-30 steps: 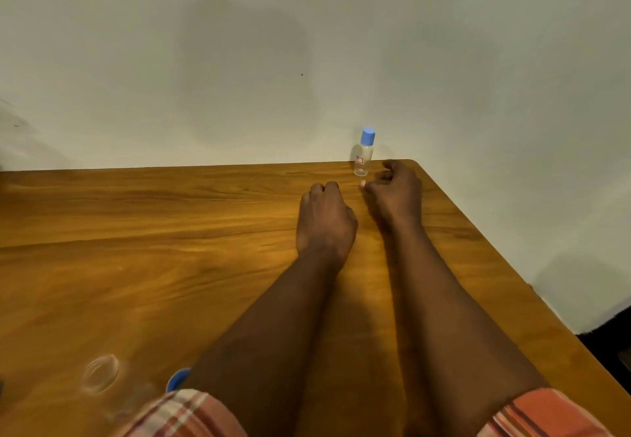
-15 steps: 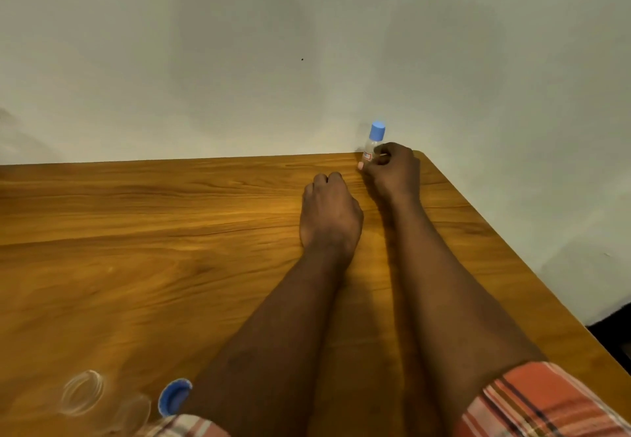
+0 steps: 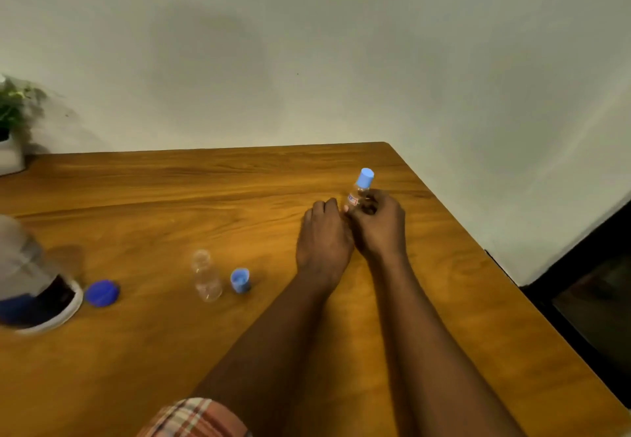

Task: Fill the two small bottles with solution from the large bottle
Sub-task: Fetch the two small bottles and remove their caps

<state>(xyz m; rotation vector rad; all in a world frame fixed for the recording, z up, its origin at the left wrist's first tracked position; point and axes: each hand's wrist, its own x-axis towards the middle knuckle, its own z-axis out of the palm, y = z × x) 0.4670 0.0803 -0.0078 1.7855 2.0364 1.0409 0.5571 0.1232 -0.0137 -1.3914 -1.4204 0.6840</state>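
Blue-capped small bottle (image 3: pixel 359 190) gripped tilted in right hand (image 3: pixel 380 223); left hand (image 3: pixel 322 236) curled empty at its 9 o'clock, touching; uncapped small bottle (image 3: pixel 206 276) on counter (image 3: pixel 170 197).

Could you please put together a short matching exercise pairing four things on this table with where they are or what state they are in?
Things:
1. capped small bottle
2. uncapped small bottle
3. light blue cap
4. large bottle

Places or states:
A. standing open near the middle of the table
B. at the left edge of the view, blurred
C. held in the right hand
D. lying loose just right of the open small bottle

Pairs: 1-C, 2-A, 3-D, 4-B
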